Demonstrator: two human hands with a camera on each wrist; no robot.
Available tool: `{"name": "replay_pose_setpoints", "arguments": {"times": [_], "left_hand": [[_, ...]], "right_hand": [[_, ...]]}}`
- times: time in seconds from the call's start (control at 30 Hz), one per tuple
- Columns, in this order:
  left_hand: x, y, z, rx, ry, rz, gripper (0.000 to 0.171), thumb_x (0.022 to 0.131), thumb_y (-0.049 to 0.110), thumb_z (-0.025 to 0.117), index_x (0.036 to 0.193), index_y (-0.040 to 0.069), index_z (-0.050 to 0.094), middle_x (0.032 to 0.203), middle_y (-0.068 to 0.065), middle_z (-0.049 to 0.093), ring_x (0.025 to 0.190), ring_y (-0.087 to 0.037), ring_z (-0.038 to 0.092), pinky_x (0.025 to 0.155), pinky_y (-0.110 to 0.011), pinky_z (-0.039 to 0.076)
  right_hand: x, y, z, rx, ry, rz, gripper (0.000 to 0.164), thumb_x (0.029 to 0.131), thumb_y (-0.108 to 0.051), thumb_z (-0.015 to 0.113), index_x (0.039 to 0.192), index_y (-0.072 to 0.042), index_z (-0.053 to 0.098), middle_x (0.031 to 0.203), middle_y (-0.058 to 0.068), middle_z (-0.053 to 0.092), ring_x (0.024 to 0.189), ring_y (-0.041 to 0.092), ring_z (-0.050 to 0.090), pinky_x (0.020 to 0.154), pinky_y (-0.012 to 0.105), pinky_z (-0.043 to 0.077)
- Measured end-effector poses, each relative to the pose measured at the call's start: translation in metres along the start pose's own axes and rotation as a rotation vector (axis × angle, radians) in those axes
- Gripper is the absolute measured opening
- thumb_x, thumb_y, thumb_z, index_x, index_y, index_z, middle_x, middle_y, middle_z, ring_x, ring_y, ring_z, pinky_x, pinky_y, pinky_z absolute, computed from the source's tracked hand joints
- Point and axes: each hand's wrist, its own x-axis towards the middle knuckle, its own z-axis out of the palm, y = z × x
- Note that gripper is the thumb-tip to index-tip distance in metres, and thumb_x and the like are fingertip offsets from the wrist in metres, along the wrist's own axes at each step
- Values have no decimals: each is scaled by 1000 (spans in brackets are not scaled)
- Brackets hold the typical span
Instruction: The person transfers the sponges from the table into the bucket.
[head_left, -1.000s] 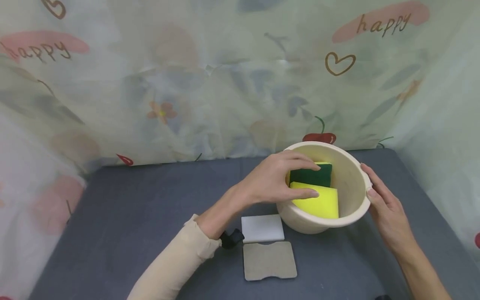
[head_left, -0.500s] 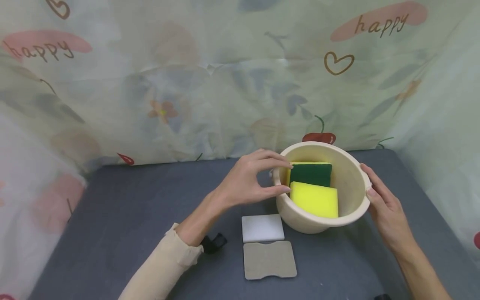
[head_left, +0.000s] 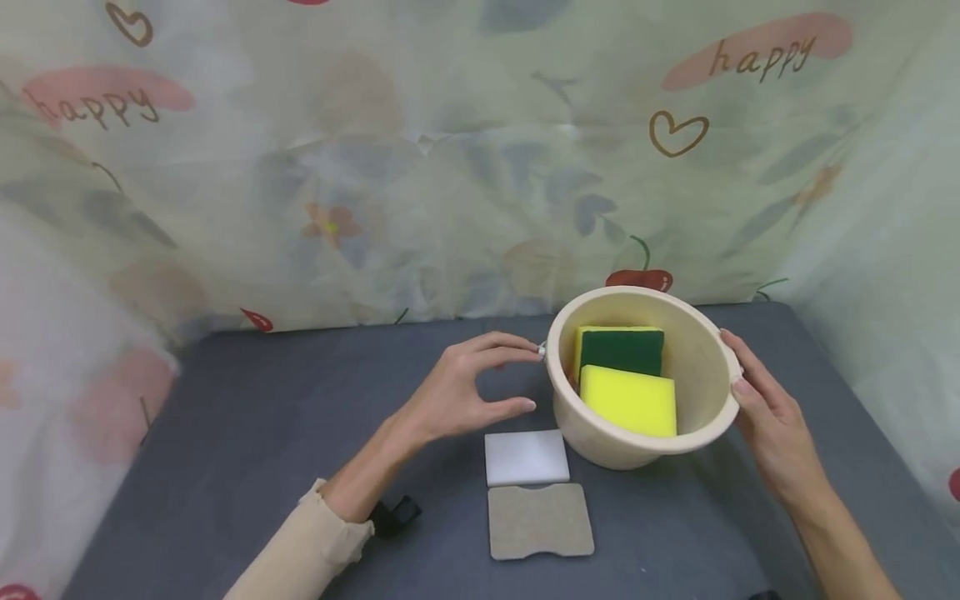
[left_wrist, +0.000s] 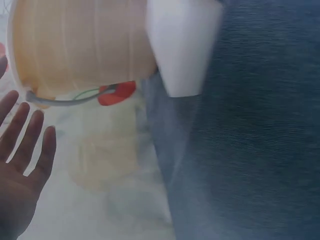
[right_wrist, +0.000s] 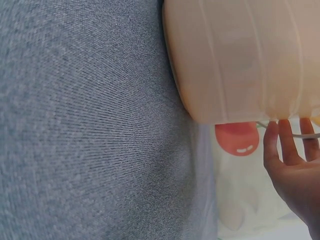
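Note:
A cream bucket (head_left: 596, 442) stands on the dark grey table at the right. Inside it, a sponge with a dark green scouring face (head_left: 622, 352) leans behind a bright yellow sponge (head_left: 628, 402). My right hand (head_left: 776, 425) holds the bucket's right rim, thumb near the edge and fingers against the outer wall. To the left of the bucket is my left hand (head_left: 457, 387), spread and holding nothing, its fingertips close to the handle joint. In the left wrist view its fingers (left_wrist: 30, 132) are extended near the grey bail handle (left_wrist: 70, 103); contact is hard to tell.
A white rectangular block (head_left: 527, 458) lies just left of the bucket. In front of it is a flat grey-beige piece (head_left: 540, 521) with notched edges. A patterned curtain (head_left: 420, 183) hangs behind the table (head_left: 300, 417) and along both sides.
My left hand has come out of the bucket and moved left, past the rim, to outside its left side. Both sponges stay inside. My right hand stays on the rim.

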Motion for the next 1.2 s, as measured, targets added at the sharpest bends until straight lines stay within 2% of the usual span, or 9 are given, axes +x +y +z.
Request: {"name": "replay_pose_setpoints", "arguments": {"times": [0.13, 0.23, 0.33, 0.43, 0.5, 0.67, 1.0, 1.2], "left_hand": [[-12, -4, 0, 5, -10, -44, 47, 85, 32, 80, 128, 18, 67, 131, 6, 60, 122, -10, 56, 98, -32, 48], [-20, -6, 1, 1, -30, -106, 48, 84, 31, 81, 129, 21, 66, 131, 8, 60, 116, -8, 58, 93, -33, 50], [-25, -5, 0, -25, -79, -176, 50, 85, 29, 81, 132, 25, 64, 133, 11, 59, 112, -6, 58, 89, -37, 52], [-30, -5, 0, -35, -143, -219, 52, 86, 28, 79, 135, 26, 62, 136, 12, 57, 117, -7, 57, 92, -39, 51], [-33, -6, 0, -32, -178, -240, 52, 86, 25, 79, 135, 25, 62, 137, 11, 57, 126, -9, 53, 97, -40, 49], [-42, -11, 0, -29, -231, -310, 56, 83, 17, 82, 136, 20, 62, 137, 8, 57, 124, -12, 55, 94, -36, 51], [-56, -20, 7, -55, -340, -369, 64, 79, 14, 85, 138, 15, 59, 136, 4, 58, 113, -18, 63, 93, -31, 51], [-62, -20, 12, -57, -410, -390, 67, 80, 14, 85, 140, 16, 57, 137, 2, 58, 116, -13, 59, 94, -26, 49]], "right_hand": [[0, 0, 2, -21, 9, 17, 52, 107, -18, 43, 158, -23, 30, 161, -3, 29, 137, 4, 36, 90, 9, 42], [0, 0, 2, -23, 12, 20, 52, 107, -19, 43, 158, -23, 30, 161, -3, 29, 137, 3, 36, 90, 9, 42], [0, 0, 1, -4, 14, 6, 52, 107, -17, 43, 158, -21, 31, 161, -3, 30, 136, 3, 37, 91, 8, 42], [1, 0, 1, 17, 15, -11, 52, 107, -14, 42, 157, -19, 31, 160, -2, 30, 135, 3, 38, 91, 8, 42], [1, -1, 1, 24, 15, -14, 52, 107, -14, 42, 157, -19, 31, 160, -2, 31, 135, 4, 38, 91, 8, 42], [1, -1, 3, 6, 17, 3, 52, 107, -16, 43, 158, -21, 31, 160, -3, 30, 135, 3, 38, 91, 9, 42], [1, -1, 3, 16, 18, 4, 51, 107, -16, 43, 157, -20, 31, 160, -2, 30, 135, 3, 38, 90, 8, 42], [1, -1, 3, 13, 17, 6, 51, 107, -16, 42, 157, -20, 31, 160, -3, 30, 135, 3, 38, 90, 9, 42]]}}
